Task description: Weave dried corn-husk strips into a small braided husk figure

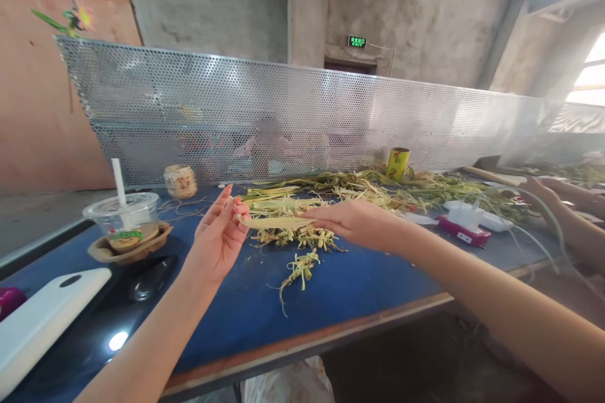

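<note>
A pale, flat strip of dried leaf (278, 223) stretches level between my two hands above the table. Its left end is pinched between the thumb and fingers of my left hand (221, 230). My right hand (362, 221) has its fingers closed together on the strip's other end, palm turned down. Beneath and behind the strip lies a pile of yellow-green dried leaves (302, 238). A small knotted piece of plant strips (301, 269) with a trailing thread rests nearer to me on the blue table (246, 321).
Left are a plastic cup with a straw (123, 217) in a cardboard holder, a white device (50, 321) and a woven jar (180, 181). A perforated metal screen (302, 113) runs behind. A yellow-green can (397, 164), a pink-white power strip (466, 232) and another person's hands (543, 198) are right.
</note>
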`<action>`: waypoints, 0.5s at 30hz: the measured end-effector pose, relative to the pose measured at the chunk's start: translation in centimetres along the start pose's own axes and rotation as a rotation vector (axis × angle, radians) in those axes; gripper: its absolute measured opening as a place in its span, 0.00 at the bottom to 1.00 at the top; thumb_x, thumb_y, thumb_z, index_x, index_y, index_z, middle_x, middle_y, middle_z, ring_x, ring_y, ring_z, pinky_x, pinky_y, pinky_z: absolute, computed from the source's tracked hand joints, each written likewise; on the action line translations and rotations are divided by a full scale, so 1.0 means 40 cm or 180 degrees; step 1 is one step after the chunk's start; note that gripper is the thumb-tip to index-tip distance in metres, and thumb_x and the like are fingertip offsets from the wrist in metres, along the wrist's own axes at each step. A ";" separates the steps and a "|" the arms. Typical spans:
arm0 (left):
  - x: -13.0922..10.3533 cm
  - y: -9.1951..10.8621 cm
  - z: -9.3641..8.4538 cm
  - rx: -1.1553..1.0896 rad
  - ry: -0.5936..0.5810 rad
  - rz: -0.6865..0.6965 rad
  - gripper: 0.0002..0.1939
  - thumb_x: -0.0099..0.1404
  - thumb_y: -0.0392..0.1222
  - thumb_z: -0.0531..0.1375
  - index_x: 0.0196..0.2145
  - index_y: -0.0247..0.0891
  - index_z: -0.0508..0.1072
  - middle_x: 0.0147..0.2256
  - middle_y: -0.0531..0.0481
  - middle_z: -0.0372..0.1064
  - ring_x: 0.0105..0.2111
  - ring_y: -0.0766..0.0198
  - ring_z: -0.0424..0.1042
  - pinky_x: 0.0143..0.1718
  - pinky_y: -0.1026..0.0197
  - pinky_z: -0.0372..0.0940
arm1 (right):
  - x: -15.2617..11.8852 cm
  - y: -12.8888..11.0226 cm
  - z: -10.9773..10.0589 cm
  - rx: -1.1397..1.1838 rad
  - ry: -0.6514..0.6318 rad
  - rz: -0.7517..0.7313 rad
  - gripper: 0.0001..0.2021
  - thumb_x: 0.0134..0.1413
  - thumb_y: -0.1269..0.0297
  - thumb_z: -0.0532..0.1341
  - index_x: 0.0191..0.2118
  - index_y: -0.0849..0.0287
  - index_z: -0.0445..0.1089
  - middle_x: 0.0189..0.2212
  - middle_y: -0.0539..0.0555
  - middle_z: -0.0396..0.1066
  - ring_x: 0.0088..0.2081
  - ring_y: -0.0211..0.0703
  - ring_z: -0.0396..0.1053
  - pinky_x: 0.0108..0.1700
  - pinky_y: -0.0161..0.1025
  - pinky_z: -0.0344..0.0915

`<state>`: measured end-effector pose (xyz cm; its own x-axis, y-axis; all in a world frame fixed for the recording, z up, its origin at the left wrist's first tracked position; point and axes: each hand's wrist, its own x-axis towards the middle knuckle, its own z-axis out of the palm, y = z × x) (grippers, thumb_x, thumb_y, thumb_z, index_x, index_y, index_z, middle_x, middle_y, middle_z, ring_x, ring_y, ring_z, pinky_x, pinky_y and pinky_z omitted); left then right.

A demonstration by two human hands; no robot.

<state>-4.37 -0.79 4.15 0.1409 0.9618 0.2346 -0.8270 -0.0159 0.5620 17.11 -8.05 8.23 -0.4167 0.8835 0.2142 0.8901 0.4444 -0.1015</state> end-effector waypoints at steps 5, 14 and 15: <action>-0.003 0.013 -0.017 -0.0112 -0.0441 -0.0595 0.12 0.59 0.32 0.57 0.42 0.29 0.70 0.22 0.51 0.65 0.20 0.72 0.65 0.19 0.72 0.64 | 0.012 0.010 -0.004 -0.1423 0.0170 0.0028 0.13 0.59 0.72 0.49 0.41 0.55 0.68 0.28 0.52 0.72 0.24 0.37 0.62 0.24 0.35 0.44; 0.046 0.089 -0.079 0.1518 -0.2690 -0.1782 0.36 0.57 0.52 0.59 0.60 0.38 0.55 0.55 0.36 0.63 0.56 0.45 0.60 0.54 0.45 0.55 | 0.042 -0.025 -0.028 -0.2763 0.0255 -0.1647 0.10 0.59 0.76 0.47 0.36 0.56 0.61 0.20 0.48 0.63 0.19 0.33 0.48 0.25 0.37 0.36; 0.045 0.103 -0.079 0.1749 -0.3035 -0.1942 0.38 0.57 0.54 0.59 0.62 0.42 0.52 0.57 0.38 0.61 0.57 0.45 0.58 0.56 0.44 0.51 | 0.048 -0.031 -0.028 -0.2793 0.0288 -0.1794 0.10 0.59 0.76 0.47 0.35 0.56 0.61 0.20 0.47 0.62 0.19 0.33 0.48 0.25 0.37 0.37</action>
<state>-9.25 1.75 4.38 0.9456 0.2768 0.1707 -0.1858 0.0291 0.9822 15.42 -7.10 9.87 -0.8298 0.5512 0.0870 0.4080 0.4928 0.7686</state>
